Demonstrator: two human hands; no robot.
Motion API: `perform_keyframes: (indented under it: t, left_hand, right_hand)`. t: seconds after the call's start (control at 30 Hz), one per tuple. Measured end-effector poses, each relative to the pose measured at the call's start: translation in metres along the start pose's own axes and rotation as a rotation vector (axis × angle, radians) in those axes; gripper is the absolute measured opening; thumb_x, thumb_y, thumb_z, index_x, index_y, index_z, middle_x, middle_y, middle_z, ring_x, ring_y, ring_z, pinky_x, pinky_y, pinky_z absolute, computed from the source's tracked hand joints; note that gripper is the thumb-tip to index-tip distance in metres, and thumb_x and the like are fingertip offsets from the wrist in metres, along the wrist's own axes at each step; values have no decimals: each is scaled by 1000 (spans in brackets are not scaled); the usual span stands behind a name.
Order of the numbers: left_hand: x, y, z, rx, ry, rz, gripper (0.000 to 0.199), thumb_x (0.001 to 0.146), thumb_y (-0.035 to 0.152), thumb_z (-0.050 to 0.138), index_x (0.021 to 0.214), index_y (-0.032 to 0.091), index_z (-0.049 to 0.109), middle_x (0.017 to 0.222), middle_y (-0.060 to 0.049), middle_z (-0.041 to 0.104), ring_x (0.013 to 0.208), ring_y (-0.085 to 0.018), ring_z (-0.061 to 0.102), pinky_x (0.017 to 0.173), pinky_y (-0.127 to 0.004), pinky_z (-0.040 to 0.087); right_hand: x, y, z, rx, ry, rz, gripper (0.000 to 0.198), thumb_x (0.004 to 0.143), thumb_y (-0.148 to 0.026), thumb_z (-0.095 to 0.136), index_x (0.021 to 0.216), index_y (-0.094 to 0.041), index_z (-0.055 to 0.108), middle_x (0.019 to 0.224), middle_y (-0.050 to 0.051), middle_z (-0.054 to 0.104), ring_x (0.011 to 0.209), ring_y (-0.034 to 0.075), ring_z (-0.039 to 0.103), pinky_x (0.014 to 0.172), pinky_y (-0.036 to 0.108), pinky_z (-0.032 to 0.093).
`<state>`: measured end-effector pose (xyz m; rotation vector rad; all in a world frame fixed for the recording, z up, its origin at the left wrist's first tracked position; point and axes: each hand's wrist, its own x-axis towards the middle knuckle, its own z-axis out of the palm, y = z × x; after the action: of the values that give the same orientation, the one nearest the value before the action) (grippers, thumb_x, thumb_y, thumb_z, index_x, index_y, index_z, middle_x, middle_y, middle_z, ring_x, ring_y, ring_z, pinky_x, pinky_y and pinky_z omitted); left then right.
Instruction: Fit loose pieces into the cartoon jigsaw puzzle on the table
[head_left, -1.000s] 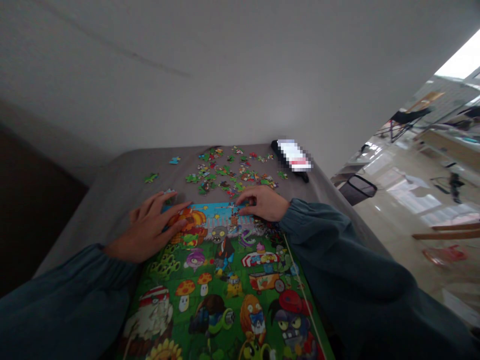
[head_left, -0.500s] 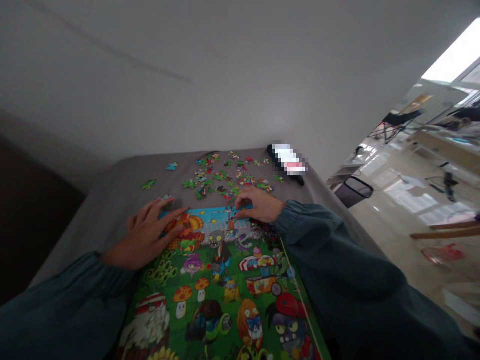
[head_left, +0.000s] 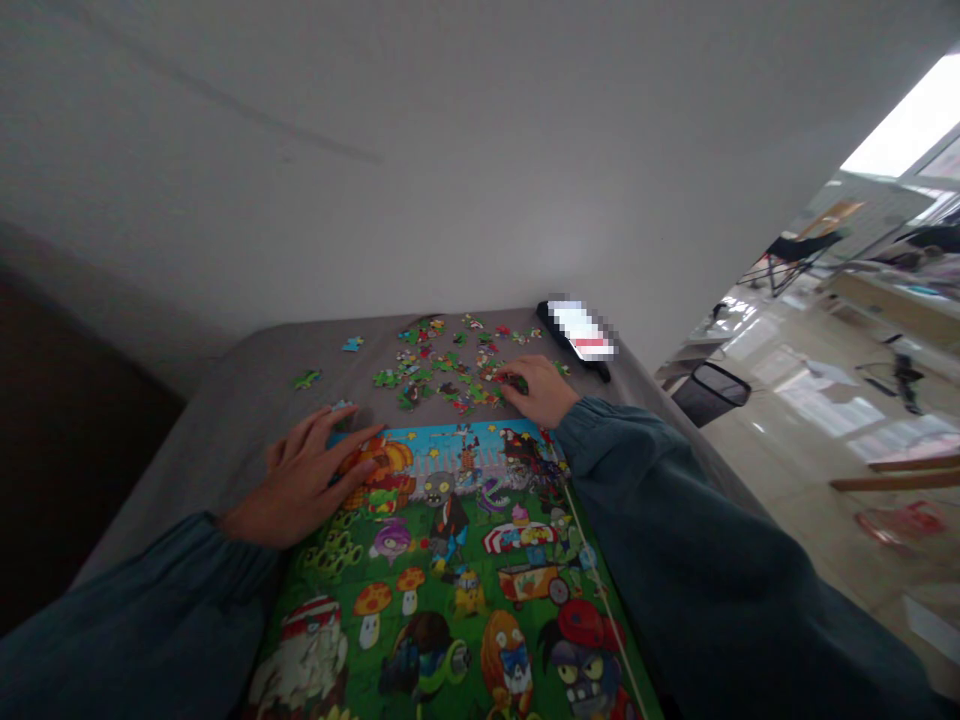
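A colourful cartoon jigsaw puzzle (head_left: 457, 530) on a board lies before me, with a blue sky strip along its far edge. My left hand (head_left: 319, 475) rests on its upper left corner, fingers spread. A light blue puzzle piece (head_left: 342, 406) shows at the tips of those fingers, partly hidden. Beyond the board's far edge, my right hand (head_left: 541, 390) is at the right side of a heap of loose puzzle pieces (head_left: 442, 365). Its thumb and forefinger are curled together in a pinch on a piece, which the fingers mostly cover.
On the grey cloth (head_left: 217, 400) lie a blue piece (head_left: 352, 344) and a green piece (head_left: 307, 380), apart from the heap. A phone (head_left: 579, 330) with a lit, blurred screen is at the back right. A white wall (head_left: 420, 200) rises behind. Right of the table is a tiled floor (head_left: 810, 420).
My right hand has moved from the puzzle's far edge out to the loose pieces, uncovering the sky strip. My left hand stays on the corner. The view has shifted slightly.
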<state>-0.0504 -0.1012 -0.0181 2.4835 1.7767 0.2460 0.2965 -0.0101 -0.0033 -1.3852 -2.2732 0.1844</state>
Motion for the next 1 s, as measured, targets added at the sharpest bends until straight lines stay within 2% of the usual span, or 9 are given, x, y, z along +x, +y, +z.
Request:
perform_keyframes:
  t: [0.23,0.37,0.47,0.53,0.63,0.67,0.7,0.83,1.0]
  left_hand:
    - [-1,6,-7,-13,-28,0,51,97,53,31,138,35,54,153,-8,38,142,-36,27,107,-60,30]
    - [-2,8,-8,-25,-24,2,50,97,53,32,138,35,54,153,-7,38,142,-36,26,107,-59,29]
    - [-3,7,-7,-32,-17,11,50,97,53,33,139,35,53,154,-8,37,142,-37,26,107,-59,29]
    - [-3,7,-6,-32,-8,14,49,98,52,32,139,35,53,154,-7,37,142,-36,26,107,-59,29]
    - [-4,8,-5,-27,-12,7,49,98,50,33,140,35,52,154,-7,38,143,-34,26,108,-57,28]
    - [-4,8,-6,-26,-19,3,48,98,50,34,140,36,52,154,-6,37,143,-34,26,109,-57,28]
    - [-4,8,-6,-26,-27,1,48,98,49,35,140,36,51,154,-6,37,144,-33,25,109,-57,28]
    - [-4,10,-10,-38,-30,3,47,97,47,36,140,35,52,154,-7,37,144,-34,25,108,-58,28]
    - [-5,13,-12,-50,-39,1,45,97,46,39,139,35,53,154,-7,38,144,-33,24,109,-57,27]
  right_hand:
    - [28,-23,-23,7,77,-51,19,88,-19,56,99,-17,71,108,10,70,107,24,59,101,41,40]
    - [19,-36,-34,46,143,-70,16,87,-18,56,93,-19,71,100,8,71,101,23,61,95,40,43]
    - [12,-39,-52,46,146,-97,13,86,-19,59,89,-19,71,96,7,72,97,22,62,93,40,45]
    - [17,-36,-68,73,186,-83,15,87,-23,58,92,-19,71,96,7,72,93,21,64,87,37,48]
    - [42,-29,-81,130,240,36,27,94,-28,49,106,-15,69,102,10,72,90,19,65,82,34,51]
    - [54,-26,-79,116,199,68,30,96,-27,44,110,-13,67,105,12,71,93,18,65,85,34,51]
    - [66,-25,-75,64,95,76,31,96,-23,43,114,-11,65,110,13,70,97,18,65,89,34,50]
    - [109,-31,-34,8,-146,28,24,88,-17,60,108,-9,69,101,13,73,88,18,67,85,32,51]
    - [143,-77,19,-44,-274,-101,26,91,-20,58,115,-12,67,114,11,71,104,18,65,94,29,47]
